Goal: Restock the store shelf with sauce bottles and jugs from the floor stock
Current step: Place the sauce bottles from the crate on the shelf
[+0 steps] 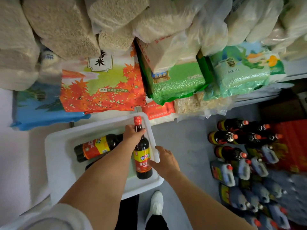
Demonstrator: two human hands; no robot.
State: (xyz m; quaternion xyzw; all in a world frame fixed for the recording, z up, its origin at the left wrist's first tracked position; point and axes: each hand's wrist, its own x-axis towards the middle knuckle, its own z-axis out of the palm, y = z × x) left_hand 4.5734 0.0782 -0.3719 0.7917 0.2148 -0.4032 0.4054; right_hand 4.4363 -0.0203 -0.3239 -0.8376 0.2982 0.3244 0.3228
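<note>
Upper field: stacked clear and printed plastic sacks of rice (106, 80) on white shelving, filling the frame from edge to edge. Below, grey floor (186, 143) with floor stock at right: a cluster of dark sauce bottles with red caps (232, 140) lying near a red carton (292, 143), and beneath them a row of grey-blue plastic jugs with red caps (249, 185). Centre left: shallow white plastic tray (58, 156), apparently on a low shelf level, holding a dark sauce bottle with red-and-yellow label (94, 147) laid on its side; a second dark shape beneath the forearm, too hidden to identify.

Left hand (132, 134): curled around the neck of an upright dark glass sauce bottle with red cap and red-yellow label (142, 155), base inside the tray near the right rim. Right hand (163, 159): fingers extended and relaxed, grasping nothing, just beside the bottle's label and over the tray rim. White shoe (156, 205) at bottom centre.

Step in hand, as judged: placing one bottle into the tray, early in restocking, most stock yet on the floor. Next move likely calls for settling the base flat, loosening the neck grip without tipping, then reaching right for another bottle.
</note>
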